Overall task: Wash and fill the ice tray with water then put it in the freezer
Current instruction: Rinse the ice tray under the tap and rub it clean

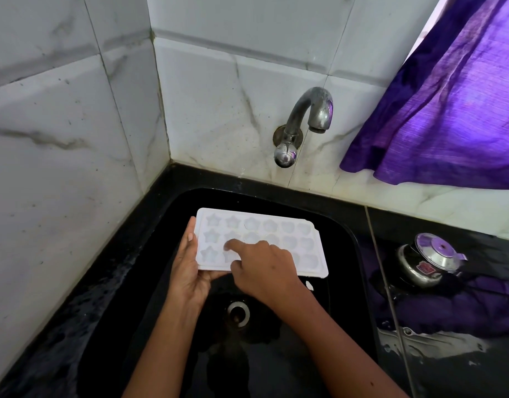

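My right forefinger (236,246) is stretched out straight, its tip pressed into one cup of the ice tray (279,229), in the middle row, second from the left. The other fingers of my right hand (264,268) are curled back, and my thumb lies by the near rim. My left hand (190,271) grips the tray's left short end: the thumb (191,235) lies flat along the top of the rim, the fingers are tucked beneath, and I cannot tell how they are spread.

There is one tray, white, held roughly level and turned open side up. I count six cups across the far row and three rows deep; my right hand covers several in the near rows. The cups at the left end are star-shaped, the rest rounder.

The tray hangs over the far half of a single black sink (345,242), above and behind its one round metal drain (238,313). One small white scrap (309,285) lies in the sink just beside the tray's near right corner.

One curved metal tap (308,119) juts from the wall, behind the tray. To the right, on the wet black counter (448,369), stands one steel pot (425,262) with its lid on. The walls are white veined tile (60,139), meeting in a corner at the left. A purple curtain (448,110) hangs at the upper right.
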